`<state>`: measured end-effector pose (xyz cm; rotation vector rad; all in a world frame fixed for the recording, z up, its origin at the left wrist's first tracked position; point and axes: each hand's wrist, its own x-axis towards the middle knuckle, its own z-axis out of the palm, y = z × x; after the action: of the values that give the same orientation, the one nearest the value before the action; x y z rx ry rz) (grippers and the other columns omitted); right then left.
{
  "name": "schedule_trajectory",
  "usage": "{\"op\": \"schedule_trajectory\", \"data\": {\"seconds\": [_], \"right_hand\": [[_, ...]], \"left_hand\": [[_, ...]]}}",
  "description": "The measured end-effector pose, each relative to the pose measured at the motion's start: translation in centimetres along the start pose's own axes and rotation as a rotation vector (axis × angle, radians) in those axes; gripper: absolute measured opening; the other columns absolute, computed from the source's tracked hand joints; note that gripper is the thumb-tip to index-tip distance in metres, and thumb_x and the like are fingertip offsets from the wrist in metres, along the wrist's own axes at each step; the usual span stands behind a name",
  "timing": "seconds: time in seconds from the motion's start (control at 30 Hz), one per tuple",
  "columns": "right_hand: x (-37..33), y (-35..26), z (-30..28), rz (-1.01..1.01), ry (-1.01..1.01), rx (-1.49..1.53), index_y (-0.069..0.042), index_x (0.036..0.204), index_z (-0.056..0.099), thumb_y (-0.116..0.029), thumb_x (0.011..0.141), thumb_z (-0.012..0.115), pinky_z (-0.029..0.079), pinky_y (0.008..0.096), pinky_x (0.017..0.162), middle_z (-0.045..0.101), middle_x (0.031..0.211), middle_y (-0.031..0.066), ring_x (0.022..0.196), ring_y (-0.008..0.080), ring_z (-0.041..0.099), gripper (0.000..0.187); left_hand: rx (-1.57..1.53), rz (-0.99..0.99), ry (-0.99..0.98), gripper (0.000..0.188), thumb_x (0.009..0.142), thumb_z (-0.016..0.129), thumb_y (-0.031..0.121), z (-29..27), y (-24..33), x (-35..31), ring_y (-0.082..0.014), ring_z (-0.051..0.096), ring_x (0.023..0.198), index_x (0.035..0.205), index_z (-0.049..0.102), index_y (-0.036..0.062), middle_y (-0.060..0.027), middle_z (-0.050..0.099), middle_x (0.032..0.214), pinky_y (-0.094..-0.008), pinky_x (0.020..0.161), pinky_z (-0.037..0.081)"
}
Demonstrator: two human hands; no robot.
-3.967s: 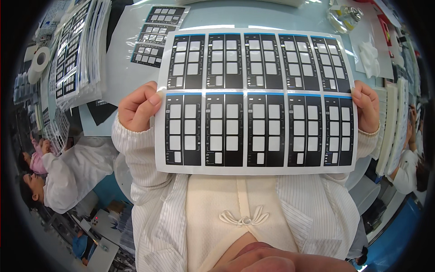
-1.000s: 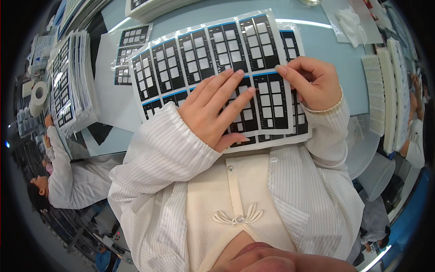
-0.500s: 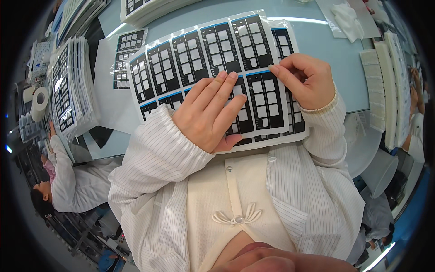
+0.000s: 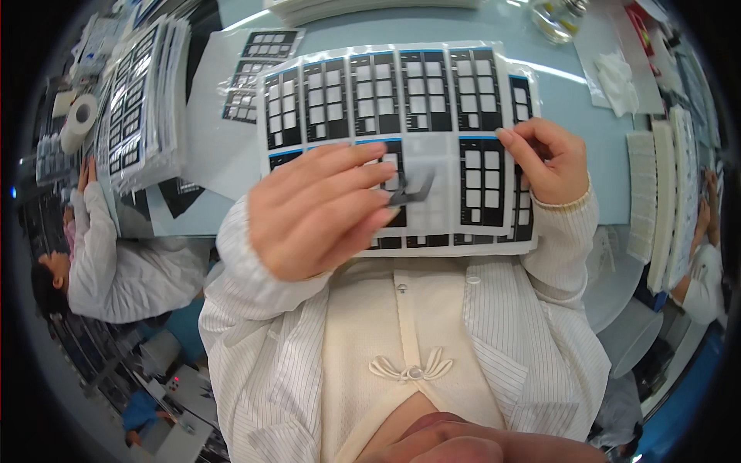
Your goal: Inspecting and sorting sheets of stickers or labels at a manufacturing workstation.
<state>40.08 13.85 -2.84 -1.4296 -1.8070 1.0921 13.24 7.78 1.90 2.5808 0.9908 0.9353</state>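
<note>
A sheet of black stickers with white windows (image 4: 476, 86) lies on top of more such sheets in front of me. Above it, my left hand (image 4: 328, 204) holds a peeled dark sticker (image 4: 414, 187), curled and smeared by motion, at its fingertips. Beside the sticker, a bare pale patch of backing (image 4: 434, 152) shows in the sheet's lower row. My right hand (image 4: 552, 160) pinches the sheet's right edge between thumb and index finger. The left hand covers part of the lower row.
A tall stack of sticker sheets (image 4: 137, 108) stands at left, beside a white roll (image 4: 79, 123). Loose cut sticker pieces (image 4: 258, 65) lie on white paper. A glass jar (image 4: 559, 19) and crumpled white cloth (image 4: 617, 81) are at far right. Co-workers sit on both sides.
My left hand has lifted from the sheet and moved left, pulling a sticker off and exposing pale backing. My right hand stays at the sheet's edge. The whole view has shifted slightly.
</note>
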Motion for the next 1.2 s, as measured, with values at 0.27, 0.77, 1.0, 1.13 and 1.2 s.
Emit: {"op": "schedule_trajectory", "data": {"seconds": [0.27, 0.77, 1.0, 1.13, 1.2], "right_hand": [[0.0, 0.2, -0.3, 0.122, -0.051, 0.147, 0.000, 0.078, 0.062, -0.012, 0.082, 0.065, 0.029, 0.0176, 0.041, 0.053, 0.058, -0.0023, 0.046, 0.0022, 0.041, 0.014], [0.6, 1.8, -0.4, 0.176, -0.097, 0.221, -0.001, 0.079, 0.060, -0.012, 0.085, 0.062, 0.027, 0.0165, 0.040, 0.050, 0.057, -0.0034, 0.042, 0.0025, 0.039, 0.013], [0.3, 1.4, -0.9, 0.177, -0.036, 0.178, -0.001, 0.079, 0.060, -0.013, 0.085, 0.061, 0.027, 0.0166, 0.040, 0.050, 0.057, -0.0038, 0.042, 0.0024, 0.038, 0.014], [0.5, 1.2, -0.6, 0.174, -0.040, 0.189, -0.001, 0.080, 0.061, -0.014, 0.085, 0.062, 0.027, 0.0168, 0.040, 0.051, 0.057, -0.0035, 0.043, 0.0024, 0.039, 0.014], [0.6, 0.6, -0.4, 0.178, -0.033, 0.177, -0.001, 0.080, 0.061, -0.013, 0.084, 0.063, 0.027, 0.0170, 0.040, 0.051, 0.057, -0.0033, 0.043, 0.0024, 0.039, 0.013]], "left_hand": [[-0.366, -0.901, 0.702, 0.014, 0.088, 0.055, 0.011, -8.8, 2.1, -14.8, -0.0185, 0.058, 0.061, 0.089, 0.057, -0.0031, -0.0142, 0.062, 0.076, -0.0257, 0.056, 0.046], [-0.906, -1.421, 2.198, 0.015, 0.090, 0.052, 0.014, -4.1, -12.6, -53.3, -0.0233, 0.063, 0.081, 0.100, 0.054, 0.0026, -0.0159, 0.060, 0.097, -0.0321, 0.067, 0.054], [-0.899, -1.369, 2.240, 0.013, 0.090, 0.052, 0.014, -2.2, -21.4, -50.4, -0.0211, 0.060, 0.073, 0.097, 0.054, 0.0040, -0.0134, 0.059, 0.087, -0.0303, 0.062, 0.051], [-0.825, -1.428, 2.129, 0.012, 0.090, 0.052, 0.015, -0.6, -21.8, -50.7, -0.0199, 0.058, 0.068, 0.096, 0.054, 0.0048, -0.0120, 0.058, 0.081, -0.0293, 0.059, 0.049], [-0.724, -1.443, 2.049, 0.011, 0.090, 0.052, 0.015, -1.4, -20.6, -52.1, -0.0193, 0.057, 0.066, 0.095, 0.053, 0.0052, -0.0112, 0.057, 0.079, -0.0288, 0.058, 0.048]]}}
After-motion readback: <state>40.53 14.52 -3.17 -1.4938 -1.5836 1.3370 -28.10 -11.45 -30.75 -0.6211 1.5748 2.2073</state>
